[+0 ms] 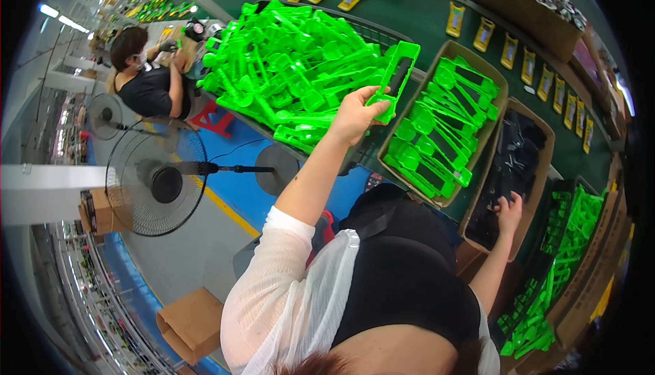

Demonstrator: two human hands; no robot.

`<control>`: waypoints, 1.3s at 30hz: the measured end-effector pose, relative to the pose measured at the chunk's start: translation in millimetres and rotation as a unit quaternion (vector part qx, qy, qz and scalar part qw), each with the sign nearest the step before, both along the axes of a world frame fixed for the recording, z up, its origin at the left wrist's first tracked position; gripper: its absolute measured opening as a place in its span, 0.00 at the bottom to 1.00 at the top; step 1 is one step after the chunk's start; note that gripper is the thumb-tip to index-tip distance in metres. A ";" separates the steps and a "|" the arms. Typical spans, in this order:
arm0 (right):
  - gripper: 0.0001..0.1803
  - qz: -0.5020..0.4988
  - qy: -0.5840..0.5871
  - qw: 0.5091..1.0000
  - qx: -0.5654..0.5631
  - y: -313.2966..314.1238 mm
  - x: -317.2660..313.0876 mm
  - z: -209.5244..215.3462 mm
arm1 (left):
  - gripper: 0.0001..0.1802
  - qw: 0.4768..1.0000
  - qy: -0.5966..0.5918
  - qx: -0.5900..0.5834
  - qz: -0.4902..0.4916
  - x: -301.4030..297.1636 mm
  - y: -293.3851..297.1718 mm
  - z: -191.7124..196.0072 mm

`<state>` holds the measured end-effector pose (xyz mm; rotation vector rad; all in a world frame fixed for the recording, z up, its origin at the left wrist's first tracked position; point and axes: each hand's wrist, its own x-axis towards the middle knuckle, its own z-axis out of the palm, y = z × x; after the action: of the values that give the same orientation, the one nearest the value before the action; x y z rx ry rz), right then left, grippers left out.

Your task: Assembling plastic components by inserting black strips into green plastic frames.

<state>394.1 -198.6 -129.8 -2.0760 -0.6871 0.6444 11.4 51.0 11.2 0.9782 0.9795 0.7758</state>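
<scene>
My left hand (355,112) is closed around the lower end of a long bright green plastic part (402,61), with a dark strip or opening along its length. That hand is raised beside a crate heaped with similar green parts (293,68). My right hand (509,214) is over the near end of a cardboard box (543,124) of small black pieces (515,150). Its fingers are bent and apart, and no held piece can be made out. Between my hands, another cardboard box (503,98) holds green parts with black strips (440,126).
Yellow-carded packages (484,34) line the green conveyor belt (423,17). A carton of shiny metal pieces (532,6) stands beyond. At the right is a black crate of green parts (570,252). A standing fan (164,176) and a co-worker (150,78) are at left.
</scene>
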 end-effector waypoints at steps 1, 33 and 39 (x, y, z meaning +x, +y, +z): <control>0.11 -0.010 0.024 1.000 0.015 0.0 -4.1 1.8 | 0.17 1.000 0.014 0.019 -0.006 4.9 -2.3 -3.1; 0.08 0.253 0.335 0.906 0.058 77.3 -122.6 143.5 | 0.11 0.893 -0.028 -0.015 -0.450 80.8 -85.7 20.9; 0.15 0.225 0.450 0.862 0.064 54.0 -120.8 145.2 | 0.13 0.939 -0.066 -0.017 -0.336 75.2 -95.7 12.2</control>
<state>273.3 -144.6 15.4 -1.2422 -0.6129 1.6362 86.6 -44.7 23.5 1.1222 0.4799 0.2411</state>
